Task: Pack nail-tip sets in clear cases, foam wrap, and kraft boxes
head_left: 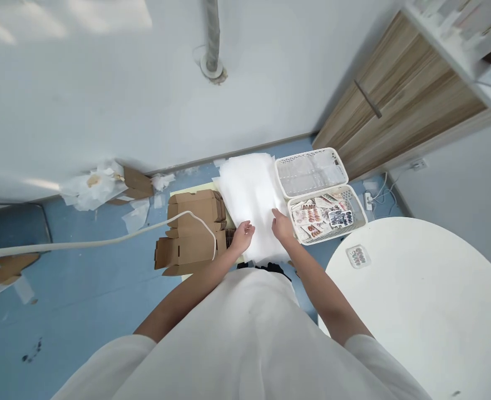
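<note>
A stack of thin white sheets (249, 186) lies in front of me, its edges a little uneven. My left hand (242, 237) is over the near left part of the stack, fingers loosely bent and apart, with nothing visible in them. Over the right side of the sheets, my right hand (282, 226) has its index finger stretched out; the other fingers are partly hidden. Whether either hand touches the paper I cannot tell. Flat brown cardboard boxes (193, 208) lie left of the stack. On the right, a white basket (360, 214) holds cards of press-on nails (340, 218).
Behind that basket stands another white basket (344, 166) with clear plastic packs. A round white table (420, 300) at right carries a small nail case (357, 256). A pale hose (103, 243) crosses from the left over the cardboard. A wooden cabinet (399, 94) stands at back right.
</note>
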`<state>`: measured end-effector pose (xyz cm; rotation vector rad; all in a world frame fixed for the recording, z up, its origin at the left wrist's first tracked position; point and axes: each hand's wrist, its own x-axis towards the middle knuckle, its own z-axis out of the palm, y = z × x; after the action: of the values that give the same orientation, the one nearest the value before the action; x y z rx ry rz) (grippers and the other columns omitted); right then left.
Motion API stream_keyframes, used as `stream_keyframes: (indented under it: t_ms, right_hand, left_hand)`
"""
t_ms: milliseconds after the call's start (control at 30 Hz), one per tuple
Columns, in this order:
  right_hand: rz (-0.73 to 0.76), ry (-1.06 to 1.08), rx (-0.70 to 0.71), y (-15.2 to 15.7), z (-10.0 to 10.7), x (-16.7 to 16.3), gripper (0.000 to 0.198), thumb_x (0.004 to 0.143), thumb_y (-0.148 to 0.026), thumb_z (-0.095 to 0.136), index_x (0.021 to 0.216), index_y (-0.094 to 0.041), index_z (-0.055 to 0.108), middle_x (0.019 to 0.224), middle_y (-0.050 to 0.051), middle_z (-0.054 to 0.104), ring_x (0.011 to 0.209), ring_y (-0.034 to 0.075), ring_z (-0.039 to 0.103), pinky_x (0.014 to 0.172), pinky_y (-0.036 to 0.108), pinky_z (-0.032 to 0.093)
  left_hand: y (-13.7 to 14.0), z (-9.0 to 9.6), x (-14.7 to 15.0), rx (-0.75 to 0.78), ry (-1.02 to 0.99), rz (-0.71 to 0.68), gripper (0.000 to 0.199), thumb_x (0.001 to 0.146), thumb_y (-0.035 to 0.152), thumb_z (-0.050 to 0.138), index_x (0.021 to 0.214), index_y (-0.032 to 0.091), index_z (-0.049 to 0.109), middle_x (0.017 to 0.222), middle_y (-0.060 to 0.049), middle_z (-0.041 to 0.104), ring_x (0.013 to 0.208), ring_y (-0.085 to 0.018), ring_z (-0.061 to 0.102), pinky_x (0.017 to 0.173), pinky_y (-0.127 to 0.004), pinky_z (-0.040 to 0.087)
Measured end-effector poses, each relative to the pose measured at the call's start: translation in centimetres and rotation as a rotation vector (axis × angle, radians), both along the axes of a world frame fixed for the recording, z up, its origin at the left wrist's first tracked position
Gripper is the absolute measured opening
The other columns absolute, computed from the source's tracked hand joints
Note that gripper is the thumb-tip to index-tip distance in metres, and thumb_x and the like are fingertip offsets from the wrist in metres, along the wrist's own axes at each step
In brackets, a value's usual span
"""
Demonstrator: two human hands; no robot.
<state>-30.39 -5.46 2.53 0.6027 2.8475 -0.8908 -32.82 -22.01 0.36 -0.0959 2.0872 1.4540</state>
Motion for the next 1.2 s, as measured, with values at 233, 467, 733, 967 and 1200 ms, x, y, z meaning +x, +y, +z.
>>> stream_keyframes:
  t_ms: [233,467,733,967,1200]
  right_hand:
    - [0.02,0.307,0.122,-1.8,4.7,3.0,0.037,0.084,-0.018,0.035,0.115,-0.017,0.055,0.116,0.008,0.06,0.108,0.019,0.054,0.093,0.033,0.043]
    - [-0.051,0.212,0.14,-2.8,8.9,10.0,0.055,0.069,-0.006,0.037,0.119,-0.02,0.054,0.12,0.004,0.057,0.109,0.022,0.053,0.095,0.036,0.043]
    - [-0.281,0.223,0.259,-1.9,8.9,18.9,0.054,0.072,-0.007,0.037,0.123,-0.019,0.051,0.126,0.006,0.052,0.11,0.022,0.052,0.088,0.037,0.047]
    - [-0.76,0.418,0.116,-0.8,9.1,27.7,0.047,0.079,-0.02,0.037,0.125,-0.018,0.046,0.124,0.011,0.051,0.085,0.019,0.061,0.075,0.036,0.05]
    - [-1.243,0.45,-0.006,0.3,6.2,38.3,0.051,0.079,-0.031,0.042,0.128,-0.016,0.042,0.127,0.014,0.049,0.095,0.022,0.059,0.084,0.039,0.047]
  left_hand:
    - [-2.6,1.5,2.1,0.061,0.127,-0.135,0.031,0.078,0.025,0.056,0.107,0.015,0.055,0.11,-0.013,0.059,0.097,-0.019,0.058,0.085,-0.035,0.044]
    - [-2.9,0.8,5.6,0.102,0.136,-0.216,0.039,0.077,0.025,0.056,0.114,0.015,0.05,0.121,-0.014,0.052,0.099,-0.02,0.057,0.081,-0.033,0.045]
    - [-0.8,0.2,9.2,0.019,-0.087,-0.408,0.068,0.077,0.044,0.055,0.134,0.018,0.027,0.138,-0.018,0.033,0.115,-0.025,0.048,0.081,-0.03,0.045]
    - [4.7,1.2,13.6,0.066,-0.033,-0.686,0.082,0.076,0.046,0.057,0.139,0.019,0.012,0.138,-0.018,0.033,0.112,-0.022,0.051,0.083,-0.03,0.044]
    - [10.1,1.1,20.4,0.055,0.168,-1.038,0.07,0.072,0.022,0.059,0.134,0.015,0.028,0.096,-0.007,0.06,0.064,-0.01,0.058,0.072,-0.028,0.046]
